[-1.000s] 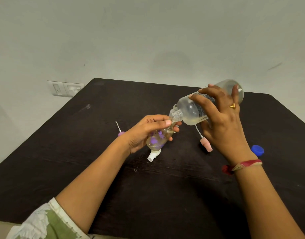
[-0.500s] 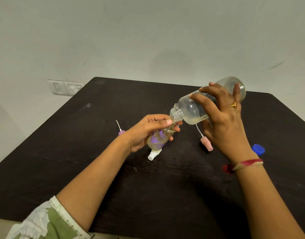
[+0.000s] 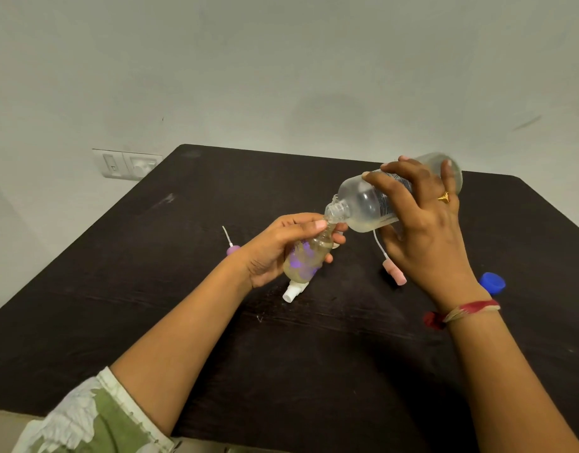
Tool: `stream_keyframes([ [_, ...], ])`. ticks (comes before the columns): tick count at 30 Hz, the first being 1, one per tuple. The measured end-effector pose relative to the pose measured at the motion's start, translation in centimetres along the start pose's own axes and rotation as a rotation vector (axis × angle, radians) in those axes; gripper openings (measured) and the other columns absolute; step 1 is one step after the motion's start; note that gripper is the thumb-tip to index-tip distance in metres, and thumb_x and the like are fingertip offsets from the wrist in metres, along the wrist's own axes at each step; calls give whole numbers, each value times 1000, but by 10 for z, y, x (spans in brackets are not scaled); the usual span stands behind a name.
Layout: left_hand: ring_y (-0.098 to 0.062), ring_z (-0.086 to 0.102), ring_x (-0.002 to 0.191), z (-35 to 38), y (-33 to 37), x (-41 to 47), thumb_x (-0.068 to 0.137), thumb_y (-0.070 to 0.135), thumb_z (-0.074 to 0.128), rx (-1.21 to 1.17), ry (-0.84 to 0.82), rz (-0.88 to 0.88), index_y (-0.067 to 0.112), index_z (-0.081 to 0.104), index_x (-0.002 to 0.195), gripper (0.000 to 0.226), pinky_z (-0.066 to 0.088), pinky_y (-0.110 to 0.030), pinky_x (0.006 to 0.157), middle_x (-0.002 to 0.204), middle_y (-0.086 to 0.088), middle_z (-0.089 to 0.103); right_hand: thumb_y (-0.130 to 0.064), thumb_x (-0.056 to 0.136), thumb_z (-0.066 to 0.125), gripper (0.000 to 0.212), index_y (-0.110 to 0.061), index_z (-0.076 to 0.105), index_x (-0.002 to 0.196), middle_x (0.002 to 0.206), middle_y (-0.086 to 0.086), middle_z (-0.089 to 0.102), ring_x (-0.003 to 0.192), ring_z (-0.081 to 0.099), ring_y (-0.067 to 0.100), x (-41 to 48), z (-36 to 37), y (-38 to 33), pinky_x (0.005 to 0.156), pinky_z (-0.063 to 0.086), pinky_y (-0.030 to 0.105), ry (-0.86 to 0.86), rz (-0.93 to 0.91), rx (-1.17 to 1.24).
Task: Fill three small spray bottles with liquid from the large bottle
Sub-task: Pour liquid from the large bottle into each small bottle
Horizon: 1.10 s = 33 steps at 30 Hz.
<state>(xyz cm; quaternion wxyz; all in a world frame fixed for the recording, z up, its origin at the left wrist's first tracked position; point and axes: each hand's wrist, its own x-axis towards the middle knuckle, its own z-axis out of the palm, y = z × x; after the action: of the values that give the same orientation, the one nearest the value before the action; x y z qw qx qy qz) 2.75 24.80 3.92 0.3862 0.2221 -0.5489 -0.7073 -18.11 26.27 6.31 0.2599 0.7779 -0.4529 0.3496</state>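
Note:
My right hand grips the large clear bottle, tipped left with its open neck down. The neck touches the mouth of a small clear bottle with purple shapes, held tilted in my left hand above the dark table. Pale liquid fills most of the small bottle and pools low in the large one. A white spray cap lies on the table just under the small bottle. A pink spray head with its tube lies behind my right hand. A purple spray head with tube lies behind my left wrist.
A blue screw cap rests on the table to the right of my right wrist. A red thread end hangs from the band on that wrist. A wall switch plate sits left of the table's far corner.
Both hands and both bottles hold nearly the same pose. The large bottle's base has risen slightly, tipping it a little more.

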Motion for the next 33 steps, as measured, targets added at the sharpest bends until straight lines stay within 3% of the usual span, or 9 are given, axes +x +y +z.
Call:
stream_keyframes([
  [3, -15, 67, 74, -1, 1, 1, 65, 47, 78, -45, 2, -5, 14, 74, 102, 49, 55, -26, 70, 95, -3, 72, -4, 70, 72, 72, -23, 42, 132, 129, 10, 48, 125, 41, 21, -2, 1, 1, 116, 14, 54, -24, 62, 58],
  [5, -15, 66, 74, -2, 1, 2, 65, 48, 78, -76, -5, 0, 17, 74, 102, 49, 55, -27, 70, 96, -2, 71, -11, 71, 76, 70, -22, 44, 133, 128, 8, 49, 120, 43, 18, -3, 1, 0, 108, 30, 54, -3, 136, 169],
  [7, -15, 66, 72, -4, 1, 4, 63, 48, 79, -134, -10, 12, 17, 74, 101, 49, 56, -27, 68, 95, -1, 71, -21, 71, 81, 71, -19, 46, 132, 126, 3, 48, 116, 45, 11, -2, -1, -3, 102, 41, 37, 51, 254, 357],
  [9, -15, 67, 70, -5, 1, 4, 59, 46, 82, -210, -2, 22, 16, 75, 98, 50, 57, -28, 66, 93, -1, 72, -29, 68, 84, 73, -14, 48, 129, 125, -1, 49, 113, 47, 5, -1, -4, -3, 95, 41, 17, 124, 377, 508],
  [13, -15, 66, 69, -9, 1, 4, 48, 48, 87, -257, 73, 49, 18, 77, 94, 55, 57, -29, 64, 91, -1, 72, -36, 64, 83, 71, -21, 49, 125, 123, -3, 57, 110, 57, 11, 1, -8, -3, 85, 51, 23, 225, 654, 812],
  [19, -14, 66, 70, -11, 2, 3, 47, 49, 87, -271, 103, 68, 19, 76, 94, 56, 57, -29, 65, 93, 0, 72, -22, 75, 72, 52, -7, 52, 122, 105, -1, 65, 97, 65, 7, 4, -10, -2, 80, 52, 22, 365, 873, 1246],
  [26, -14, 66, 71, -8, 3, 3, 49, 49, 86, -264, 95, 65, 20, 76, 95, 56, 56, -29, 66, 94, 1, 72, -43, 67, 77, 57, -16, 58, 113, 105, 2, 65, 100, 64, 19, 6, -13, 1, 90, 54, 42, 404, 949, 1320],
  [31, -14, 66, 73, -6, 5, 1, 59, 45, 82, -229, 124, 63, 20, 76, 96, 46, 56, -29, 67, 96, 0, 72, -34, 72, 75, 52, -15, 54, 116, 104, -3, 65, 98, 65, 10, 6, -13, -3, 81, 54, 26, 349, 859, 1216],
  [33, -14, 67, 71, -5, 6, -1, 75, 37, 67, -217, 164, 51, 20, 77, 93, 27, 56, -28, 66, 95, 0, 72, -35, 70, 75, 57, -17, 52, 119, 115, 1, 63, 106, 63, 12, 5, -12, -4, 86, 54, 31, 327, 813, 1134],
])
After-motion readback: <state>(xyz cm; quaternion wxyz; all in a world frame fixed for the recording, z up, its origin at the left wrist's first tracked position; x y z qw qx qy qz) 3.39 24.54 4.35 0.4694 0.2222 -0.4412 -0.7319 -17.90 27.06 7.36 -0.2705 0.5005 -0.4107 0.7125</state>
